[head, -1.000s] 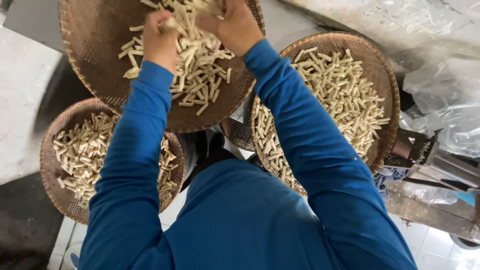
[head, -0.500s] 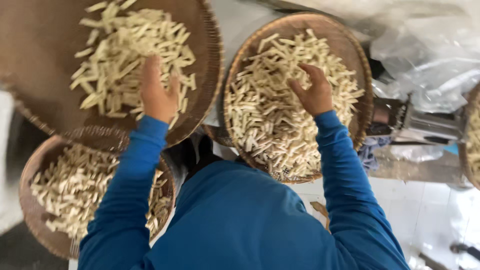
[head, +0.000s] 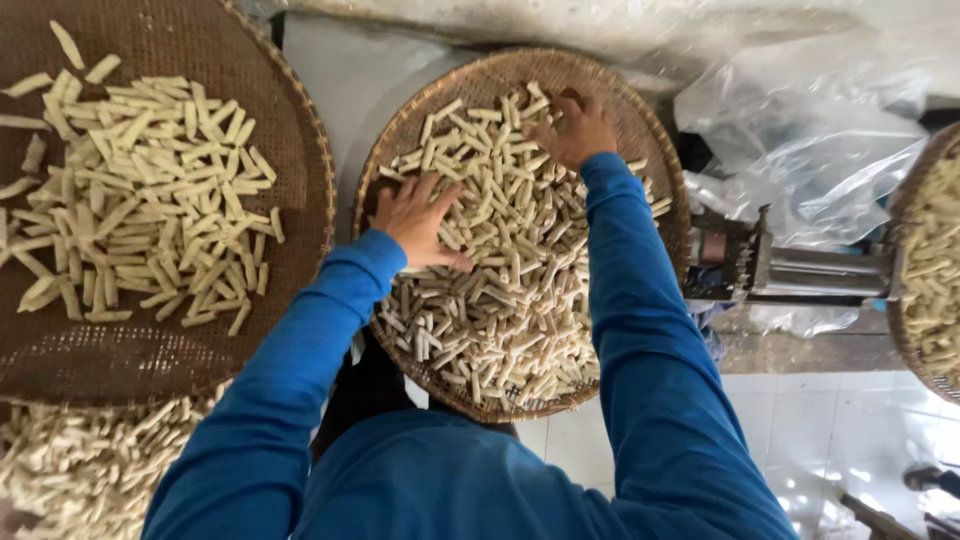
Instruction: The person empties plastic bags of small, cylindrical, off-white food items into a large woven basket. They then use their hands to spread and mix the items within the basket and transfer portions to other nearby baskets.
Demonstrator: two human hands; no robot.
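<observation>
While left hand (head: 420,222) lies flat, fingers spread, on pale dough sticks (head: 500,290) in round woven tray (head: 640,130), right hand (head: 578,130) rests there too, fingers curled loosely, gripping nothing.

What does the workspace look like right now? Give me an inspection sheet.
Surface: grey top under round woven trays.
Job's things: middle tray covered with pale short sticks.
Clutter: left tray with a looser layer of sticks; two more partly seen trays, lower left and right edge.
Hands: left hand flat, fingers spread, on the sticks; right hand on sticks near the far rim. Neither grips anything.
Cables: nothing seen.
Surroundings: clear plastic sheet, metal machine, white tiled floor.
</observation>
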